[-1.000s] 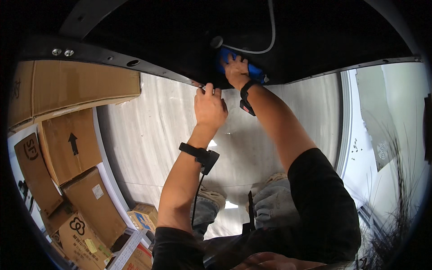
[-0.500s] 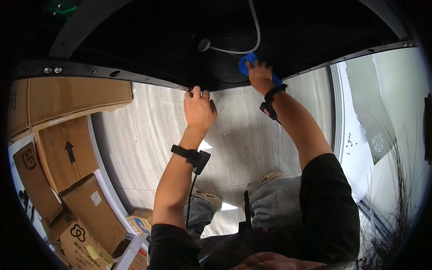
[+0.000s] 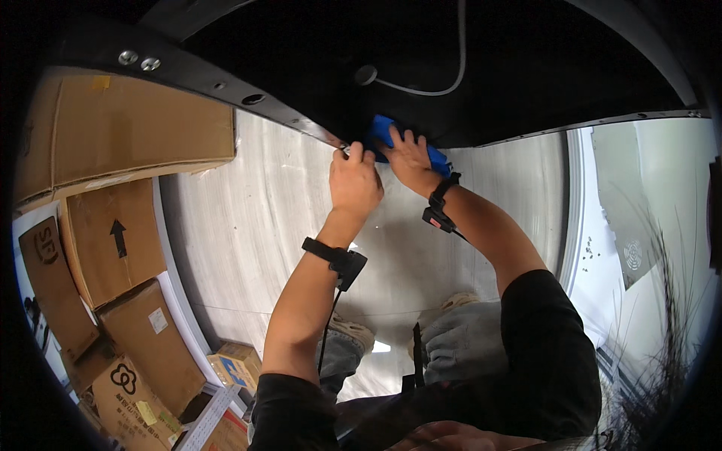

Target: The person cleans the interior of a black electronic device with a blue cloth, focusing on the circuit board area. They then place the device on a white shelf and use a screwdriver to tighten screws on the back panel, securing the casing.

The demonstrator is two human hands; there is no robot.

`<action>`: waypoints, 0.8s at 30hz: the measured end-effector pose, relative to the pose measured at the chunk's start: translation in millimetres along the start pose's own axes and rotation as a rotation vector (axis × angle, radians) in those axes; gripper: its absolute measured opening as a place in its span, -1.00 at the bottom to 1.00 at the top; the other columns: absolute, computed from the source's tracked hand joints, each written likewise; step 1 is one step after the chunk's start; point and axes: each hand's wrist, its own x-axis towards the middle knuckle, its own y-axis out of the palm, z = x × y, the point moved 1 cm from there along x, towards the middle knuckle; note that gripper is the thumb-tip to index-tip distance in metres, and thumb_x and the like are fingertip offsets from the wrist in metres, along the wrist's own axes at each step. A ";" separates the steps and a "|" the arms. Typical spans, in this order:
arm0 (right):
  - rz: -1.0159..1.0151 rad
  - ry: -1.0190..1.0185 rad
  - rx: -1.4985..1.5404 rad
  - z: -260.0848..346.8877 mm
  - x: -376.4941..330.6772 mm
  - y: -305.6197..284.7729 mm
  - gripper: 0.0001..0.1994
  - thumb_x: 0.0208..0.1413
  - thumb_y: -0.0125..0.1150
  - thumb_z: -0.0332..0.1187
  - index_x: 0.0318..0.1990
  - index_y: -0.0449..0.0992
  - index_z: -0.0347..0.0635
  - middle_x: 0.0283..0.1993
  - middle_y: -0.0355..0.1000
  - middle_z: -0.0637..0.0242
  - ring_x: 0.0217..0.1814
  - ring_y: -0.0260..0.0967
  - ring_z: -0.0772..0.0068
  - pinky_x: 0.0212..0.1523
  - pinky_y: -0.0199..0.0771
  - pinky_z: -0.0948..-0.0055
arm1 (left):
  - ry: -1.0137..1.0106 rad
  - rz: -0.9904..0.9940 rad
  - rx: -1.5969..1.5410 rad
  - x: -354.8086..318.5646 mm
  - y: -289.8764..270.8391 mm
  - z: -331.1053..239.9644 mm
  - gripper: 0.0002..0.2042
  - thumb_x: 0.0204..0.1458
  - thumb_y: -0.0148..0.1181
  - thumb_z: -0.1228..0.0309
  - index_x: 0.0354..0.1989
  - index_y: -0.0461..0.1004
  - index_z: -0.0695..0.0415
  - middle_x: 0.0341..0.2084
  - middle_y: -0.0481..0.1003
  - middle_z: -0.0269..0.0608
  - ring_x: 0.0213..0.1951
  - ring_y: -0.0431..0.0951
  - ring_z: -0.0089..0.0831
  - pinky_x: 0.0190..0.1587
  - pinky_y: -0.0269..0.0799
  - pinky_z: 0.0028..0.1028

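Observation:
A black table top (image 3: 541, 68) fills the upper part of the view, its metal-trimmed edge curving across. My right hand (image 3: 406, 156) presses a blue cloth (image 3: 385, 129) flat on the table's near edge. My left hand (image 3: 355, 180) sits just beside it, fingers curled over the same edge. Both wrists wear black bands. A grey cable (image 3: 444, 83) with a round end lies on the dark surface behind the cloth.
Several brown cardboard boxes (image 3: 113, 248) are stacked at the left, with smaller boxes (image 3: 237, 367) near my feet. Pale wood-grain floor (image 3: 248, 225) lies below. A white strip of floor (image 3: 647, 248) and thin plant stems (image 3: 662, 353) are at the right.
The view has shifted. My right hand has drawn the blue cloth leftward and nearer along the table edge, closing in on my left hand, which still holds the edge.

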 end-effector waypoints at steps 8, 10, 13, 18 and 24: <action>-0.615 -0.161 0.030 13.0 49.4 0.9 -0.74 -0.05 0.23 -0.14 -0.32 0.52 -0.13 -0.34 0.47 0.16 -0.31 0.41 0.12 -0.27 0.38 0.16 | -0.038 0.065 -0.024 0.5 -5.9 -2.1 -0.77 -0.15 0.23 0.45 -0.27 0.53 0.21 -0.14 0.34 -0.08 -0.13 0.38 0.00 -0.10 0.45 -0.20; -0.519 -0.161 0.010 5.7 58.8 2.9 -0.62 -0.06 0.24 -0.13 -0.17 0.51 -0.22 -0.23 0.46 0.12 -0.22 0.41 0.13 -0.19 0.38 0.17 | -0.016 0.056 -0.027 1.8 -6.1 -3.9 -0.77 -0.14 0.22 0.45 -0.26 0.53 0.22 -0.13 0.34 -0.07 -0.13 0.38 0.00 -0.10 0.45 -0.20; -0.075 -0.030 -0.132 9.3 73.9 -6.4 -0.63 -0.02 0.18 -0.29 0.00 0.57 0.24 0.23 0.26 0.31 0.13 0.21 0.09 -0.01 0.20 0.04 | -0.042 0.088 -0.022 0.0 -5.4 -2.2 -0.77 -0.14 0.22 0.44 -0.26 0.52 0.23 -0.13 0.34 -0.06 -0.12 0.37 0.00 -0.10 0.45 -0.21; -0.036 0.075 -0.090 16.1 89.5 -5.3 -0.66 0.04 0.15 -0.27 0.03 0.54 0.15 0.18 0.29 0.29 0.14 0.21 0.05 0.02 0.21 0.02 | -0.070 0.099 -0.011 -1.7 -6.3 -3.2 -0.71 -0.14 0.18 0.49 -0.18 0.53 0.22 -0.11 0.33 -0.19 -0.12 0.36 -0.06 -0.06 0.41 -0.24; -0.343 -0.001 0.056 6.7 60.0 31.4 -0.72 0.08 0.15 -0.17 -0.11 0.52 -0.08 -0.07 0.38 0.16 -0.08 0.34 0.13 -0.12 0.36 0.16 | -0.012 0.070 0.010 0.2 -3.3 -0.3 -0.74 -0.13 0.23 0.43 -0.22 0.52 0.20 -0.10 0.34 -0.08 -0.08 0.37 0.00 -0.06 0.44 -0.18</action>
